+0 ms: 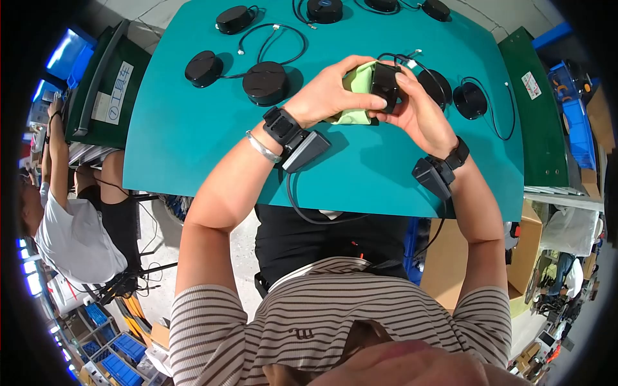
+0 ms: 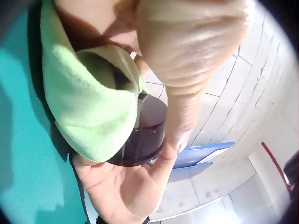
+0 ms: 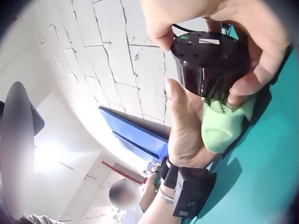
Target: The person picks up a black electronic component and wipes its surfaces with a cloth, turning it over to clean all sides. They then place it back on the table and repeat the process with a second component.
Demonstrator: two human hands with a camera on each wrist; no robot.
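Both hands are raised over the teal table with one round black device (image 1: pixel 384 85) between them. The left hand (image 1: pixel 330 92) grips a light green cloth (image 1: pixel 358 82) against one face of the device, its thumb lying on the black rim. The right hand (image 1: pixel 421 114) pinches the device by its edge from the other side. In the right wrist view the device (image 3: pixel 210 60) shows a flat face with small holes and a white label, and the cloth (image 3: pixel 219 127) hangs beneath it. In the left wrist view the cloth (image 2: pixel 88 112) covers part of the device (image 2: pixel 145 133).
More round black devices with cables lie on the teal table (image 1: pixel 212 148): some to the left (image 1: pixel 265 83), others to the right (image 1: pixel 470 101) and along the far edge (image 1: pixel 324 9). Green cabinets (image 1: pixel 537 109) flank the table. A seated person (image 1: pixel 77 238) is at the left.
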